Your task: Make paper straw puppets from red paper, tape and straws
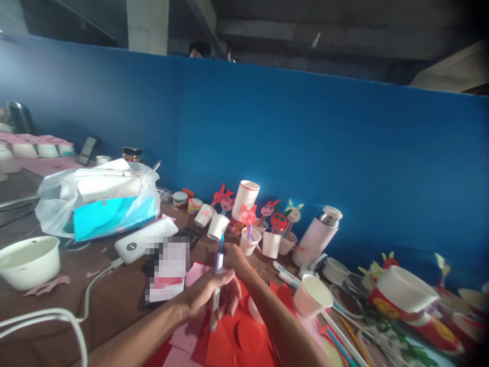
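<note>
My left hand (212,293) is closed round a slim white and lavender pen (219,263), which points up and away over the red paper (225,341). Just beyond it, my right hand (234,259) reaches forward with its fingers curled near a blue stick below a tilted white paper cup (218,226); what its fingers hold is hidden. Red and pink paper sheets lie under both hands. Behind them stand small cups with paper animal faces on sticks, one a red cat face (248,215).
On the left are a plastic bag (57,204), a white power bank (145,239) with a cable, a phone (168,270) and a white bowl (30,262). At right stand a pink thermos (317,237), a paper cup (313,295), pens and stacked bowls. A blue partition (324,132) rises behind.
</note>
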{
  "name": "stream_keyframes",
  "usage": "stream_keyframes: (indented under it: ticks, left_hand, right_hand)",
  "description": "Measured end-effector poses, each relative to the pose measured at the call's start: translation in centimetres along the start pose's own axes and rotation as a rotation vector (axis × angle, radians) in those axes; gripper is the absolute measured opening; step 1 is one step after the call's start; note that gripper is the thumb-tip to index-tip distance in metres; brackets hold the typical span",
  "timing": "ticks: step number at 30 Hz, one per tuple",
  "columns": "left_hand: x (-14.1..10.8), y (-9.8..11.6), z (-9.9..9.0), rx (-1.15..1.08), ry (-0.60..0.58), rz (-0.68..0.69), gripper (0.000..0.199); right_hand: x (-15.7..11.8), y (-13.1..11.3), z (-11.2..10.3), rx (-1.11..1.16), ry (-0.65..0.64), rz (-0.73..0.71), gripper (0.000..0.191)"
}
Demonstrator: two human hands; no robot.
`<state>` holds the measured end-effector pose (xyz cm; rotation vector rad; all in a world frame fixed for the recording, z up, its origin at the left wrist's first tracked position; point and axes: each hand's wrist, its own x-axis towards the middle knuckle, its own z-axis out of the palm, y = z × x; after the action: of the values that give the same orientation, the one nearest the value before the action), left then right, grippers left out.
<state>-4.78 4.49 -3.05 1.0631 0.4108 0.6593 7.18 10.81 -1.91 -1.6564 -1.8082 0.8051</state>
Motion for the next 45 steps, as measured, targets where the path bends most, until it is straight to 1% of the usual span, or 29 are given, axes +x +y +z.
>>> stream_keyframes:
  ticks: [4,6,8,10,12,13,15,16,17,18,20,21,23,24,26,27,28,29,31,32,34,35,37,40,41,43,45]
  left_hand:
    - [0.5,0.0,-1.0,-0.16,0.081,0.08,0.041]
    - [0.6,0.5,-1.4,-0.199,0.098,0.124,0.038]
    - [0.5,1.1,-1.7,-0.224,0.112,0.163,0.038]
    - [0.4,1.8,-1.6,-0.25,0.148,0.181,0.041]
    - [0.2,2.2,-1.2,-0.276,0.18,0.184,0.045]
    - [0.2,2.4,-0.9,-0.279,0.183,0.187,0.048]
    - [0.1,2.2,-0.1,-0.243,0.173,0.206,0.054]
    - [0.1,2.0,0.4,-0.2,0.172,0.213,0.058]
    - [0.0,1.7,0.8,-0.141,0.179,0.21,0.06]
    - [0.0,1.2,1.1,-0.069,0.19,0.194,0.062]
    - [-0.2,0.3,1.5,0.099,0.192,0.138,0.065]
    - [-0.4,-0.2,1.4,0.186,0.178,0.108,0.064]
    - [-0.8,-1.0,1.0,0.351,0.139,0.07,0.065]
    - [-0.9,-1.3,0.7,0.412,0.127,0.055,0.064]
    - [-1.0,-1.7,0.0,0.5,0.05,0.102,0.067]
    - [-1.0,-1.8,-0.3,0.545,0.035,0.125,0.069]
    - [-0.9,-1.8,-0.5,0.598,0.035,0.149,0.069]
    - [-0.8,-1.7,-0.7,0.664,0.044,0.172,0.066]
    - [-0.4,-1.4,-0.7,0.844,0.05,0.231,0.051]
    - [-0.3,-1.2,-0.7,0.946,0.029,0.276,0.041]
    - [0.0,-0.8,-0.5,1.124,-0.037,0.384,0.026]
    - [0.1,-0.7,-0.4,1.185,-0.063,0.433,0.022]
    - [0.2,-0.7,-0.3,1.252,-0.081,0.494,0.02]
    - [0.1,-1.1,-0.3,1.306,-0.064,0.515,0.02]
    - [0.1,-1.3,-0.3,1.317,-0.042,0.515,0.02]
    - [0.0,-1.7,-0.4,1.323,0.007,0.503,0.027]
    - [0.0,-2.0,-0.6,1.327,0.048,0.466,0.039]
  right_hand:
    - [-0.4,0.0,-0.1,-0.103,0.016,0.03,0.018]
    - [-0.9,-0.2,-1.0,-0.113,0.064,0.019,0.015]
    - [-1.8,-0.2,-2.6,-0.1,0.127,-0.013,0.011]
    - [-3.4,0.1,-4.6,-0.059,0.181,-0.064,0.007]
    - [-5.7,0.5,-6.3,-0.006,0.204,-0.109,0.018]
    - [-7.1,0.6,-6.8,0.013,0.228,-0.13,0.022]
    - [-9.9,0.8,-7.0,0.025,0.246,-0.178,0.022]
    - [-11.2,0.8,-6.7,0.038,0.219,-0.217,0.021]
    - [-12.3,0.8,-6.3,0.106,0.156,-0.248,0.026]
    - [-13.2,0.8,-5.7,0.192,0.103,-0.216,0.033]
    - [-14.3,0.7,-4.5,0.337,-0.035,-0.137,0.035]
    - [-14.6,0.6,-3.9,0.35,-0.078,-0.114,0.032]
    - [-14.8,0.5,-3.2,0.301,-0.1,-0.047,0.027]
    - [-14.9,0.5,-3.0,0.294,-0.121,-0.022,0.026]
    - [-15.1,0.7,-3.5,0.336,-0.174,0.007,0.024]
    - [-15.2,1.0,-4.0,0.372,-0.182,0.003,0.023]
    - [-15.2,1.4,-4.8,0.398,-0.164,-0.012,0.023]
    - [-15.2,1.9,-5.7,0.405,-0.103,-0.03,0.023]
    - [-15.1,3.4,-7.5,0.329,0.068,-0.068,0.02]
    - [-14.9,4.2,-8.3,0.264,0.143,-0.058,0.02]
    - [-14.6,5.9,-9.3,0.217,0.198,-0.024,0.019]
    - [-14.5,6.6,-9.4,0.194,0.209,-0.002,0.02]
    - [-14.6,7.5,-8.9,0.138,0.213,0.035,0.025]
    - [-14.9,7.9,-7.4,0.052,0.21,0.101,0.033]
    - [-14.9,7.8,-6.9,0.02,0.199,0.123,0.038]
    - [-14.9,7.6,-6.3,-0.068,0.17,0.158,0.053]
    - [-14.7,7.4,-6.0,-0.16,0.142,0.179,0.059]
